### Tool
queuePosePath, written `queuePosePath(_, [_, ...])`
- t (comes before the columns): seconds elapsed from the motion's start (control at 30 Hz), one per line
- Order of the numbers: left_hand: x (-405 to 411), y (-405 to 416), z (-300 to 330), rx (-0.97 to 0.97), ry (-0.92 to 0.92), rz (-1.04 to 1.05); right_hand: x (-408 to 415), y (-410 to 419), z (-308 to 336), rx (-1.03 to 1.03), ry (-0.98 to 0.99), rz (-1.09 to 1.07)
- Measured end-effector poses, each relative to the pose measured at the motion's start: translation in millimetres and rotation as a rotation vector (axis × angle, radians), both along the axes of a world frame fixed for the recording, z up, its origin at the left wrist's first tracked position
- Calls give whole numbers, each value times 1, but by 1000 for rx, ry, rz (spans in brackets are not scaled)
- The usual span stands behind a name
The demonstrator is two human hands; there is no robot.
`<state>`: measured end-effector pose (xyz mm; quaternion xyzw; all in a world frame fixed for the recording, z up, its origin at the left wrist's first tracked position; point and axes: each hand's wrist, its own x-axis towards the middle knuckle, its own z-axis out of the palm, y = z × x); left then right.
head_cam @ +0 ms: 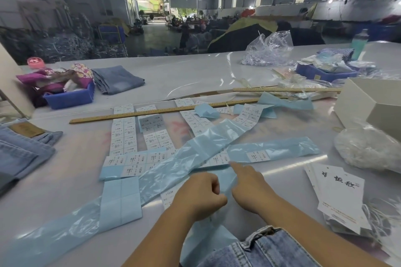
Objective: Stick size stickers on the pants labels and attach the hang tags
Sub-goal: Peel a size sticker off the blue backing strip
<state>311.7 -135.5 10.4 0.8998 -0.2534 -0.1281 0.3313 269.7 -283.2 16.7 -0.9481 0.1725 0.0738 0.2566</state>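
The worktop [195, 71] carried everything, a wide pale table running to its far edge. At its left edge lay a stack of folded pants [23, 151], a brown waistband patch showing on the top pair, and another pair of pants [267, 249] hung over the near edge just below the hands; no hang tag or sticker could be seen on either, so I judged the labelling barely begun or between garments. Across the middle sprawled long blue backing strips [195, 154], many stripped bare, which suggested a fair number of stickers had already been used. Two wooden rulers [165, 110] pinned the sheets of size stickers [123, 136] toward the far middle, and plenty remained. Near the right edge a pile of white hang tags [338, 197] sat with its strings, apparently untouched at this moment. The left hand [199, 195] was curled into a narrow pinch near the near edge, seemingly on blue backing or a sticker, though what it held I could not tell. The right hand [249, 186] had its forefinger stretched out, its tip touching a sticker strip, holding nothing visible.
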Motion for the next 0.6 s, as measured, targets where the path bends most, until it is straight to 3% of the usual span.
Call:
queuePosePath(0.13, [1,0,-1,130,-102,117,3,3,-2,-90,90,78])
queuePosePath(0.3, [4,3,-2,256,-277,209,2,4,0,-125,46,99])
queuePosePath(0.43, [-1,-3,-4,150,-179,24,1,4,1,29,-15,87])
queuePosePath(0.6, [-4,-3,-2,227,-105,-7,4,-3,-4,157,-147,2])
